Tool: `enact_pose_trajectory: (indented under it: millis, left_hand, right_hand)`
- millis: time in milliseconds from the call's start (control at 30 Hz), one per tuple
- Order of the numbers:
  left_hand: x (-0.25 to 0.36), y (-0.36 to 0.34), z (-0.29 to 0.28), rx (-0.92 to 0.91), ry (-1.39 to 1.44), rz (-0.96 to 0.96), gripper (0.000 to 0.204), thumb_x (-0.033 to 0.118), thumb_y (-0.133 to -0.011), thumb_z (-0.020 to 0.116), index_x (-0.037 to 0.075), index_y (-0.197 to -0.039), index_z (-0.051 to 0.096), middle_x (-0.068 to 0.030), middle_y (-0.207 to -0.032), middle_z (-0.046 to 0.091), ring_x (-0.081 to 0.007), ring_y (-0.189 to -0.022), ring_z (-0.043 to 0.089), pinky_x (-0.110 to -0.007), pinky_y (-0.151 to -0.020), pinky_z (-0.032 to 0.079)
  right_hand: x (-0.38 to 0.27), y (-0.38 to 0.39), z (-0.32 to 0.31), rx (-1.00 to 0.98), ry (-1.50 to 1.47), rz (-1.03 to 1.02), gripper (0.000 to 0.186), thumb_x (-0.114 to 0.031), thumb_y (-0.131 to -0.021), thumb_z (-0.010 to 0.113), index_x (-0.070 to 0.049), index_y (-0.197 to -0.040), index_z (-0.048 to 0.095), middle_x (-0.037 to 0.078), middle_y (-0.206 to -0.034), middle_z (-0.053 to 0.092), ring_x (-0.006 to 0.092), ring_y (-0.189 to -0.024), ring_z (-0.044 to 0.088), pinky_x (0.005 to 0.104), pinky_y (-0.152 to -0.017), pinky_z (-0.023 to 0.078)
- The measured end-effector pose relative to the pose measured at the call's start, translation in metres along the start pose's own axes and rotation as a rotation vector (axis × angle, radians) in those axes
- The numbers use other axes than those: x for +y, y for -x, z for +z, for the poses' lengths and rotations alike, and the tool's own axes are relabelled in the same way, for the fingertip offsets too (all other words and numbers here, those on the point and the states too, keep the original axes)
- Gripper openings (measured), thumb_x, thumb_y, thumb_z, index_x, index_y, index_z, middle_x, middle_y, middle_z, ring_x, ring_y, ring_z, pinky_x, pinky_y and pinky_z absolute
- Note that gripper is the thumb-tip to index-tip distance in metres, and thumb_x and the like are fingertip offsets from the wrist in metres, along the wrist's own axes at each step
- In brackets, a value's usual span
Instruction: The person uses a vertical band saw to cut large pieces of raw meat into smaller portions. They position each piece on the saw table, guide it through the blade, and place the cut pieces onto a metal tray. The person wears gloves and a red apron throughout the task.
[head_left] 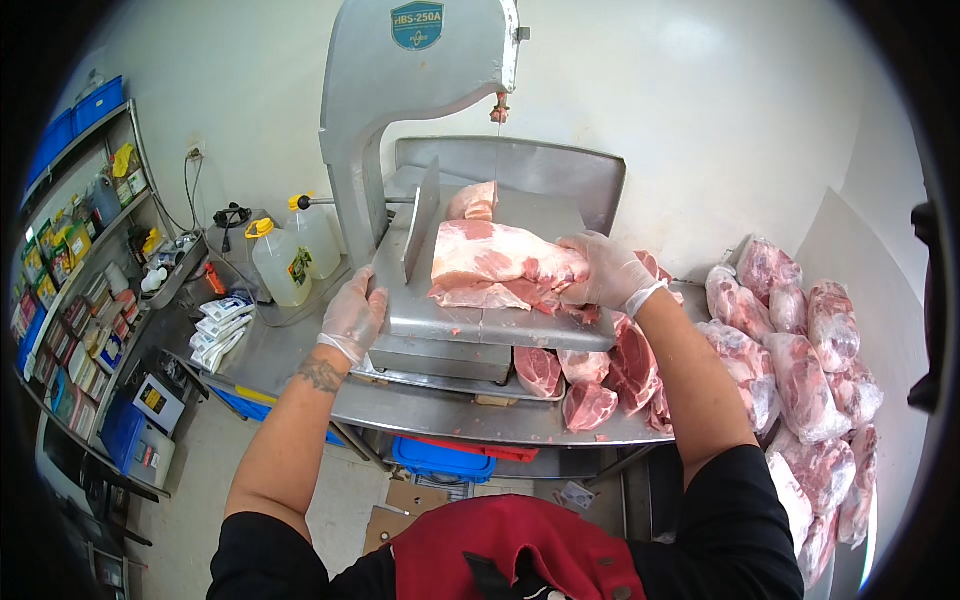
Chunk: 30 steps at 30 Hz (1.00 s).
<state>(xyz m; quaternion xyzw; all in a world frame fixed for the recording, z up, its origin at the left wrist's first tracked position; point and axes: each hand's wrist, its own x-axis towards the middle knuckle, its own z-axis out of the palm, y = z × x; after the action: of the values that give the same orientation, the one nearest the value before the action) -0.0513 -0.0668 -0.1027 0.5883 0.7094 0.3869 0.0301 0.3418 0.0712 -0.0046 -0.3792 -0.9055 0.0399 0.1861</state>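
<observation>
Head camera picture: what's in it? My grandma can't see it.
A person's clear-gloved right hand holds the right end of a large piece of raw meat on the table of a metal band saw, and the gloved left hand is by the table's left edge. Smaller cuts lie below, and plastic-wrapped meat is piled at right.

The upper edge cuts off the band saw (415, 82).

White packets (222, 332) lie near the left front corner of the surface (290, 342), two yellow-capped jugs (279, 270) behind them; a blue tub (443, 460) sits beneath the front edge.
</observation>
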Motion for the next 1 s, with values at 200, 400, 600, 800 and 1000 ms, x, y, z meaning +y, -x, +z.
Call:
enact_pose_trajectory:
  millis: [200, 400, 600, 800, 1000]
  left_hand:
    - [-0.008, -0.004, 0.005, 0.015, -0.040, 0.033, 0.057, 0.028, -0.105, 0.056, -0.001, -0.153, 0.053, -0.0305, -0.131, 0.069, -0.0466, -0.123, 0.066, -0.050, -0.107, 0.050]
    - [-0.005, -0.002, 0.006, 0.033, -0.078, -0.013, 0.056, 0.028, -0.105, 0.054, -0.001, -0.153, 0.056, -0.0308, -0.131, 0.069, -0.0461, -0.122, 0.066, -0.050, -0.108, 0.051]
    - [-0.003, 0.000, 0.004, 0.041, -0.107, 0.008, 0.057, 0.029, -0.104, 0.054, -0.001, -0.152, 0.056, -0.0297, -0.132, 0.070, -0.0449, -0.122, 0.067, -0.049, -0.108, 0.051]
    - [-0.001, 0.001, 0.003, 0.034, -0.129, 0.003, 0.056, 0.029, -0.105, 0.053, -0.001, -0.152, 0.057, -0.0294, -0.132, 0.070, -0.0443, -0.122, 0.067, -0.049, -0.108, 0.051]
    - [-0.001, 0.001, 0.003, 0.042, -0.133, -0.005, 0.055, 0.030, -0.105, 0.053, 0.001, -0.151, 0.058, -0.0280, -0.132, 0.071, -0.0442, -0.122, 0.068, -0.049, -0.107, 0.052]
  right_hand:
    - [0.010, -0.011, 0.003, 0.038, -0.011, -0.028, 0.081, -0.036, -0.070, 0.087, -0.003, -0.140, 0.066, 0.025, -0.130, 0.070, 0.0406, -0.122, 0.067, 0.0430, -0.108, 0.053]
    - [0.013, -0.017, 0.003, 0.003, -0.028, 0.027, 0.080, -0.030, -0.069, 0.091, -0.001, -0.140, 0.066, 0.022, -0.132, 0.068, 0.0390, -0.125, 0.066, 0.0428, -0.110, 0.053]
    - [0.016, -0.021, 0.004, 0.022, 0.006, 0.012, 0.081, -0.033, -0.070, 0.090, -0.002, -0.141, 0.066, 0.023, -0.133, 0.068, 0.0393, -0.125, 0.066, 0.0426, -0.111, 0.052]
    - [0.020, -0.031, 0.006, 0.033, 0.067, 0.031, 0.083, -0.041, -0.072, 0.088, -0.005, -0.143, 0.066, 0.022, -0.136, 0.068, 0.0380, -0.128, 0.065, 0.0417, -0.112, 0.051]
    - [0.020, -0.044, 0.004, 0.002, 0.063, 0.114, 0.083, -0.040, -0.073, 0.088, -0.007, -0.145, 0.065, 0.019, -0.142, 0.067, 0.0360, -0.131, 0.065, 0.0401, -0.114, 0.051]
